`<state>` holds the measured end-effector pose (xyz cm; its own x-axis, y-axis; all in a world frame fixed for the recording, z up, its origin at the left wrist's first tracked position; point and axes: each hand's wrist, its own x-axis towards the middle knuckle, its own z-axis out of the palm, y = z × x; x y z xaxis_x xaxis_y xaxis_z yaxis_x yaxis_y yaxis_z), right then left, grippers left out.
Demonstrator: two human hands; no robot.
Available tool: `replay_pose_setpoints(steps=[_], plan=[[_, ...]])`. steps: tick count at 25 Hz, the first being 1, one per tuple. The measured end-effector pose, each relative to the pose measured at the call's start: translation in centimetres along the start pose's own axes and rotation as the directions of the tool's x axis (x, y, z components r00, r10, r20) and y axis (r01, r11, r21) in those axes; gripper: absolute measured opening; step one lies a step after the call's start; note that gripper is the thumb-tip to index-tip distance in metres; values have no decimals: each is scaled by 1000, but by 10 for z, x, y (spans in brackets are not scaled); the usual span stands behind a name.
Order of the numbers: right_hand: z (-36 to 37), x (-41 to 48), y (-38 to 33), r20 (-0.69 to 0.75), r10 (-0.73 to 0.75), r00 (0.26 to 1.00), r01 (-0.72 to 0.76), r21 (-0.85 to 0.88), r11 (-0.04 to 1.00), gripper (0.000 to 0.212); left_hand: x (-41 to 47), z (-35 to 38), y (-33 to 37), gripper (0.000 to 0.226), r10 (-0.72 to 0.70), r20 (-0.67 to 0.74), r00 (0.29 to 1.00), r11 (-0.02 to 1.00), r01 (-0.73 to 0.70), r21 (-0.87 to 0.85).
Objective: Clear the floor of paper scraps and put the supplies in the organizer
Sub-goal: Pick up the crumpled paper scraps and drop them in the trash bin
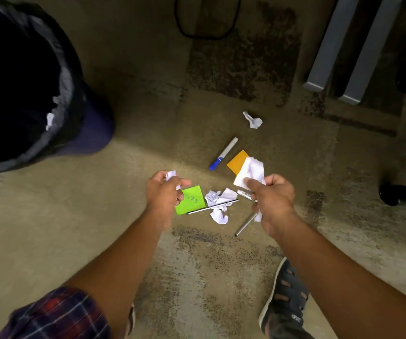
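Note:
My left hand is shut on a small crumpled white scrap, above a green sticky note. My right hand is shut on a larger crumpled white paper that covers part of an orange sticky note. Between the hands, crumpled white scraps lie on the carpet with a thin black pen across them. A blue-capped marker lies beyond them, another marker sits by my right thumb, and a metal pen lies below that hand. One more scrap lies farther away.
A bin with a black liner, some white scraps inside, stands at the left. Grey metal legs stand at the upper right, a black cable loops at the top, a chair caster sits at the right. My sandalled foot is at the bottom.

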<state>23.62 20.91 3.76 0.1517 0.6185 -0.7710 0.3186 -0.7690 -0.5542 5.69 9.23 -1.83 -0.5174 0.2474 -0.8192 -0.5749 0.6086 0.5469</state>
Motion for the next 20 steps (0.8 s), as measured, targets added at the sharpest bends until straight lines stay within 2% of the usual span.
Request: replay_pose_setpoints(steps=[4, 7, 9, 15, 20], plan=[[46, -57, -32, 112, -33, 993, 31, 19, 999, 48, -40, -46, 49, 22, 34, 47, 998, 985, -25, -173], [85, -104, -53, 207, -48, 977, 35, 65, 997, 46, -71, -83, 89, 23, 0, 103, 995, 922, 40, -385], [116, -138, -66, 266, -66, 962, 45, 86, 995, 45, -85, -116, 114, 23, 22, 105, 994, 884, 30, -467], [217, -218, -98, 355, -120, 927, 96, 84, 992, 36, -72, -215, 167, 16, 49, 16, 999, 809, -30, -587], [286, -242, -105, 389, 13, 921, -21, 16, 1000, 31, -45, -268, 193, 13, -95, 33, 995, 790, 96, -605]])
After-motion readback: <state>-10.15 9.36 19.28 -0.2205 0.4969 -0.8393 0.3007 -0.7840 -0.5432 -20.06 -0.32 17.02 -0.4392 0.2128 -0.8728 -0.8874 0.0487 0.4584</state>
